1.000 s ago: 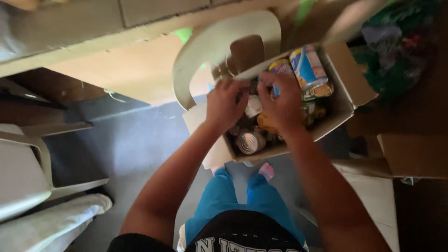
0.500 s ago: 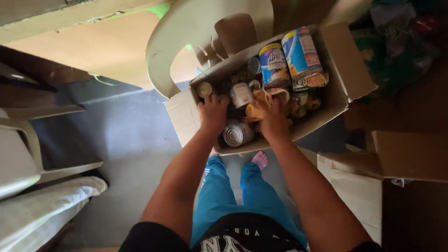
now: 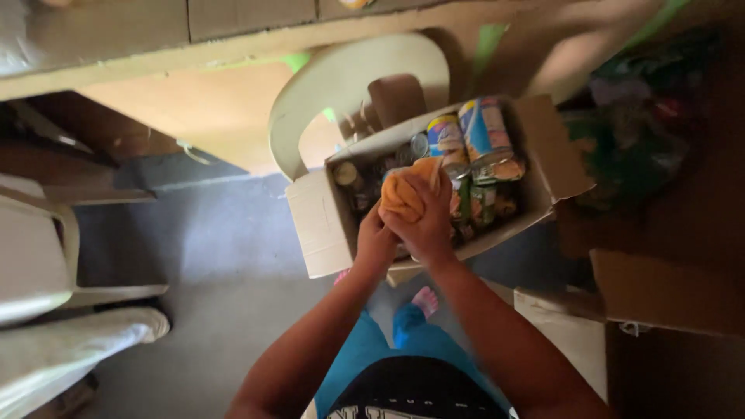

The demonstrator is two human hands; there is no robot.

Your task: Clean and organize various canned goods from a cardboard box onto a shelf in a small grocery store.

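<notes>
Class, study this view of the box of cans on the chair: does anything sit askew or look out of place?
Yes. The cardboard box sits crooked on the white plastic chair, its front overhanging the seat edge. Both hands, left hand and right hand, hold an orange cloth above the cans. Nothing looks spilled.

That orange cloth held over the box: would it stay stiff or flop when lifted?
Probably floppy: the orange cloth bunches into soft folds between the left hand and right hand. It looks light, since it needs no firm grip. It seems unlikely to roll or break, unlike the cans in the box.
</notes>
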